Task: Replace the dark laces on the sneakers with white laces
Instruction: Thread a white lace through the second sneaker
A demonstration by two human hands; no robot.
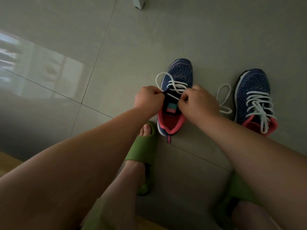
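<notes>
Two blue knit sneakers with pink linings stand on the floor, toes pointing away from me. The left sneaker (180, 70) has a white lace (167, 77) through only its lower eyelets, with a loose loop lying over the toe. My left hand (147, 99) pinches this lace at the sneaker's left side, by the black tongue. On the sneaker's right side, my right hand (197, 102) pinches the same lace. The right sneaker (252, 85) is fully laced with a second white lace (259, 105), whose ends trail loose on the floor. No dark laces are in view.
Grey floor tiles (116, 55) with a window's bright reflection at the left. My feet in green slides, the left one (141, 155) just behind the left sneaker, the right one (239, 188) under my right forearm. A white furniture leg (139, 2) at the top edge.
</notes>
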